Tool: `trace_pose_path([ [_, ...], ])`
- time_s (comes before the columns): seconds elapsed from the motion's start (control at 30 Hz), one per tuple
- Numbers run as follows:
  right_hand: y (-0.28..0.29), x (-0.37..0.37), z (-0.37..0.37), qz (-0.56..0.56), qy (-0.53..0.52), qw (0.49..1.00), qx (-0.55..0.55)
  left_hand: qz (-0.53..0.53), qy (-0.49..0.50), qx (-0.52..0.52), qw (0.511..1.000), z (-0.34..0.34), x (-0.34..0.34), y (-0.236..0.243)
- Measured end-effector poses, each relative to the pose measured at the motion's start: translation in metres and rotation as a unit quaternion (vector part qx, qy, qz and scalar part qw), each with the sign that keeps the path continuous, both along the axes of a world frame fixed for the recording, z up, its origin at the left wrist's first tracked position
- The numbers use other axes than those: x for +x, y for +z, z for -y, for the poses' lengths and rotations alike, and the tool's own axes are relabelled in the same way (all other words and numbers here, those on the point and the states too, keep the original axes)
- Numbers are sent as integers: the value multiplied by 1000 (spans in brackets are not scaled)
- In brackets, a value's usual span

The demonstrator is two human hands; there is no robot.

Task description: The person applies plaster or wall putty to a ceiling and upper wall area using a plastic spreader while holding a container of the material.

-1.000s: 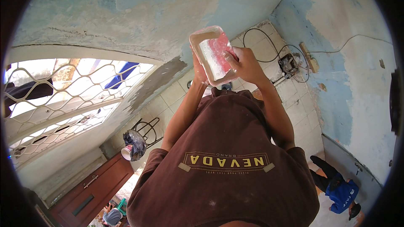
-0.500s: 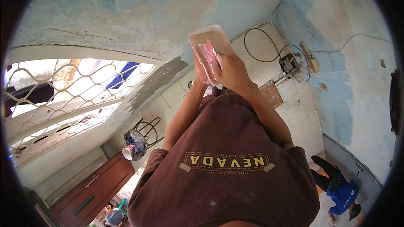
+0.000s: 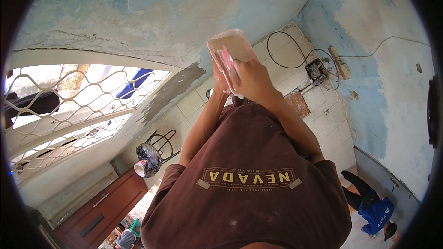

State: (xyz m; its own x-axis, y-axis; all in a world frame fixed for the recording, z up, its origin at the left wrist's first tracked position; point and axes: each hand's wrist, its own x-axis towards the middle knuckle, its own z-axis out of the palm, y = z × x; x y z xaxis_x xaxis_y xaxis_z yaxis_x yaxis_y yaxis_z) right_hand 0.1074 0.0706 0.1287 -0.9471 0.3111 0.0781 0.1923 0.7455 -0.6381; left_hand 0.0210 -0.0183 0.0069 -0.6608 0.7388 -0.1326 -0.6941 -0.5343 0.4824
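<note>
My left hand [image 3: 219,78] grips a pale pink rectangular tray [image 3: 237,41] from its left side, with the fingers partly hidden behind it. Inside the tray is a beige, creamy layer. My right hand [image 3: 249,76] is closed on a pink flat scraper [image 3: 225,55], smeared with white, which is held nearly edge-on in the tray. The hidden fingertips lie toward the tray's middle. My brown shirt fills the lower middle of the view below the tray.
A patchy blue-white wall and grilled window are on the left. A black metal stand [image 3: 161,140] with a bag and white cup is on the tiled floor. Cables and a dark box [image 3: 316,71] lie upper right. A person in blue [image 3: 374,212] is at lower right, another near the door.
The scraper has turned from showing its broad pink face to nearly edge-on in the tray. My right hand and forearm have shifted left, over the tray.
</note>
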Motion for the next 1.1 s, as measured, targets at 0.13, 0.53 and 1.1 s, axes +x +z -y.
trace_pose_path([
  [0.13, -10, -2, -2, 4, -13, 1000, 29, 49, -11, 36, 998, 0, 0, 4],
  [0.53, -2, -3, -6, 12, -31, 999, 36, -65, 1, 5, 998, -2, -2, 5],
  [1.1, -6, 9, -18, 44, 27, 997, 55, 35, -29, 47, 998, -11, -2, 10],
])
